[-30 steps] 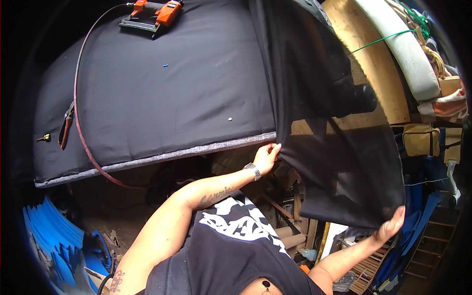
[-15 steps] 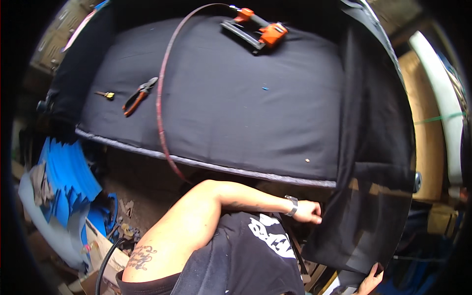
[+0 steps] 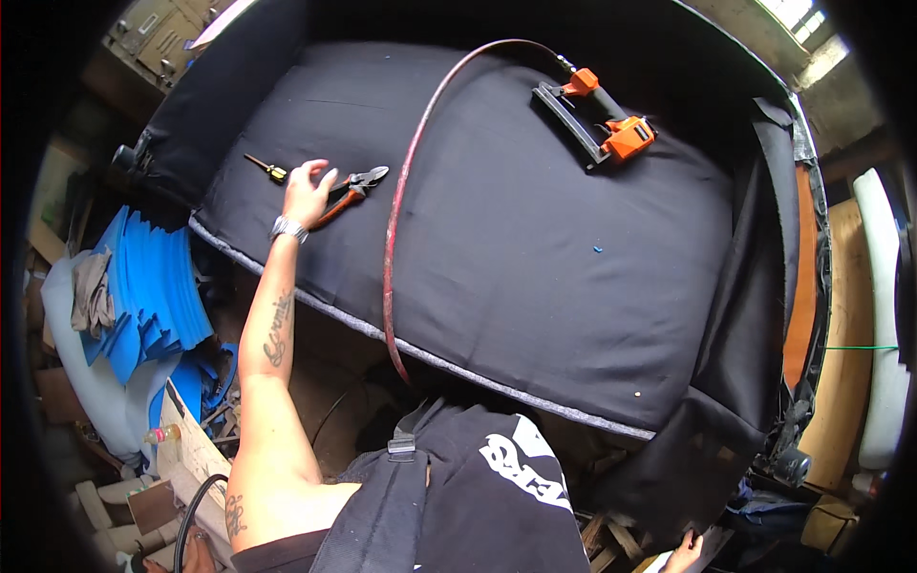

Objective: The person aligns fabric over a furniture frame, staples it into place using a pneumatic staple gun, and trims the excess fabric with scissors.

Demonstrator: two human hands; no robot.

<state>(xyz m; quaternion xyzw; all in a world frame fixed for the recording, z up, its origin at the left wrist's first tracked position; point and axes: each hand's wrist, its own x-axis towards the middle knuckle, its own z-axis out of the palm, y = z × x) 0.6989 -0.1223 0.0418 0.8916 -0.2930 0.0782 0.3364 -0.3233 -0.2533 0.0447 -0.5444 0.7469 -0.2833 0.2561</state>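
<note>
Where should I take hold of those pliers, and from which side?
Probably by the orange handles, coming from the near left: the pliers lie at a slant, handles toward that side and close to the left hand, metal head pointing away to the right.

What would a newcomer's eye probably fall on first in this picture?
Probably the orange-and-black tool, lying toward the upper right of the black-covered surface, with its reddish hose arching down past the near edge. Next, perhaps, the left grip, close by the pliers, and the right grip at the loose cloth, bottom right. The bright blue sheets stand out at far left.
</note>
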